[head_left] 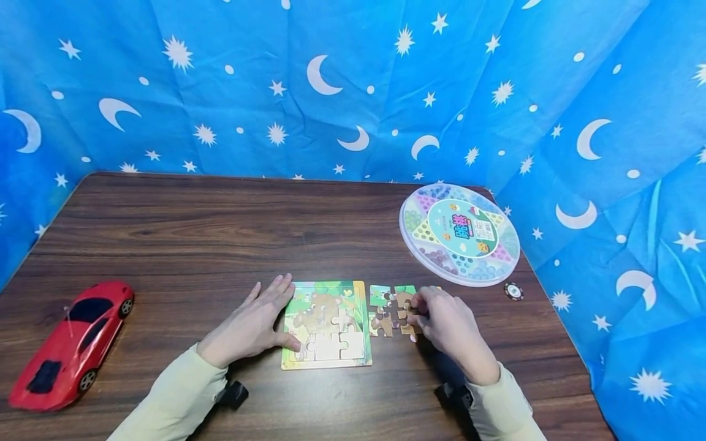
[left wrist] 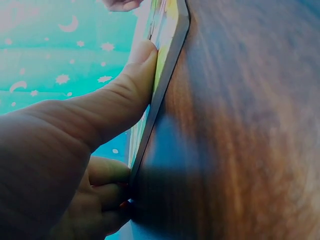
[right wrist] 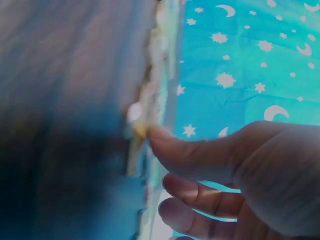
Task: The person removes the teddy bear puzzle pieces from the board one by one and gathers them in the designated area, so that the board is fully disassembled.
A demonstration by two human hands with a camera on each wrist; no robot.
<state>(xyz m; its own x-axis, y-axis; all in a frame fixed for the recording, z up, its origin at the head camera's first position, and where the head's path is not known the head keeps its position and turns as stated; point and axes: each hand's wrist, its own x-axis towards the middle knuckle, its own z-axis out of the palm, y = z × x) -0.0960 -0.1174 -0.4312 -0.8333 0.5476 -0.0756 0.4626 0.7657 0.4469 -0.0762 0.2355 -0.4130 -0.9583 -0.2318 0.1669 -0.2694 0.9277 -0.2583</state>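
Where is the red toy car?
In the head view, the red toy car sits on the table's near-left edge, well left of the left hand.

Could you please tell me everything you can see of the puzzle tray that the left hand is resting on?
The puzzle tray is a flat square board with a yellow border, apparently cardboard, printed with a brown bear on green. It lies flat on the wooden table near the front edge. Its upper part is filled with pieces; several pale empty slots show in the lower right. The left hand lies open along its left edge, the thumb pressing on its face. Loose pieces lie just to its right, apart from it.
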